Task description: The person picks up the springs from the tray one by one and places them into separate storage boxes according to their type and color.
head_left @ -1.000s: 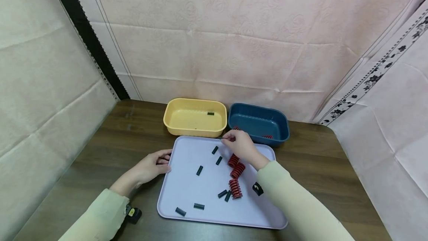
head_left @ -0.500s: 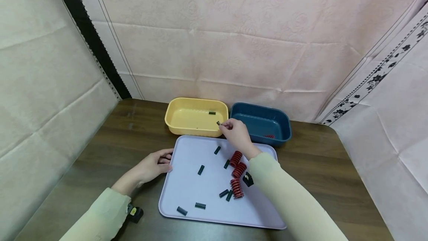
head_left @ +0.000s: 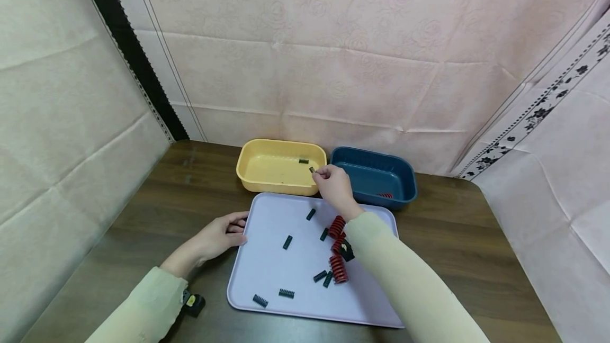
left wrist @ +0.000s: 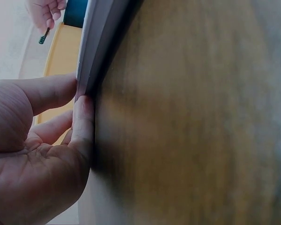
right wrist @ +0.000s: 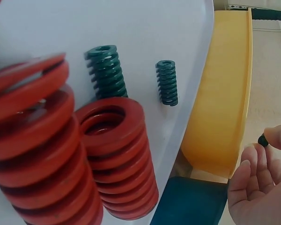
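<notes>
In the head view my right hand (head_left: 335, 187) pinches a small green spring (head_left: 312, 170) between thumb and fingertips, over the front right of the yellow bin (head_left: 252, 185). The left wrist view shows that spring (left wrist: 43, 38) sticking out past the fingers. My left hand (head_left: 216, 237) grips the left edge of the pale lilac tray (head_left: 267, 269), thumb on one side of the rim and fingers against the other. Several green springs (head_left: 288, 242) lie scattered on the tray. Thick red springs (head_left: 339, 270) stand in a row on its right, partly behind my right wrist.
A blue bin (head_left: 405, 187) stands right of the yellow one, a red spring (head_left: 385, 195) inside it. One green spring (head_left: 303, 161) lies in the yellow bin. Both bins sit behind the tray on a wooden table (head_left: 448, 226), before a cloth-covered wall (head_left: 305, 83).
My right hand has moved from the tray's back edge up over the yellow bin with the green spring. One green spring on the tray has shifted right, towards the red springs. My left hand stays put.
</notes>
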A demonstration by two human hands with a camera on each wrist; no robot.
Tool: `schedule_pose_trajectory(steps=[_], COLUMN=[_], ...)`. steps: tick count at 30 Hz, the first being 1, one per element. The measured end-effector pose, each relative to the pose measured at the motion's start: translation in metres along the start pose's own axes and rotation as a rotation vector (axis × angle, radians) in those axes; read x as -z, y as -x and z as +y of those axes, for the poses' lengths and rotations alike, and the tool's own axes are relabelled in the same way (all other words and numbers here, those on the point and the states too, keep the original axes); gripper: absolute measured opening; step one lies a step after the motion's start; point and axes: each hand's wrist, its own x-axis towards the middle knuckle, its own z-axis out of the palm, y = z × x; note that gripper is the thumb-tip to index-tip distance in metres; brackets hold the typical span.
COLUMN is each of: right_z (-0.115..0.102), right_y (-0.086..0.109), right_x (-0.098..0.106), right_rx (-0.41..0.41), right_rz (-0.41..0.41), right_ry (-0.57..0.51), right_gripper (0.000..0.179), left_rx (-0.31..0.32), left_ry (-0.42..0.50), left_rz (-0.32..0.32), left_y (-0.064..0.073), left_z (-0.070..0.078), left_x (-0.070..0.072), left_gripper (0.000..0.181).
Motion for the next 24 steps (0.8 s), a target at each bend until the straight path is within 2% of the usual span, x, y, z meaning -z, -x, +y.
schedule_pose_trajectory(steps=[8,14,18,24], right_z=[0.001,0.011,0.018,0.028], right_y=[0.002,0.008,0.014,0.020], right_x=[0.004,0.008,0.011,0.014], right_rx=[0.027,0.087,0.126,0.133], right_rz=[-0.016,-0.064,-0.142,-0.327], right_ry=[-0.022,0.036,0.073,0.100], right_gripper=[0.015,0.017,0.022,0.036], left_rx=[-0.004,-0.006,-0.005,-0.007], left_ry=[0.004,0.002,-0.007,-0.004], left_rz=[-0.004,-0.003,0.002,-0.005], left_y=[0.001,-0.001,-0.002,-0.001], left_z=[0.000,-0.002,-0.003,-0.002], left_x=[0.000,0.001,0.001,0.000], left_gripper=[0.058,0.059,0.059,0.058])
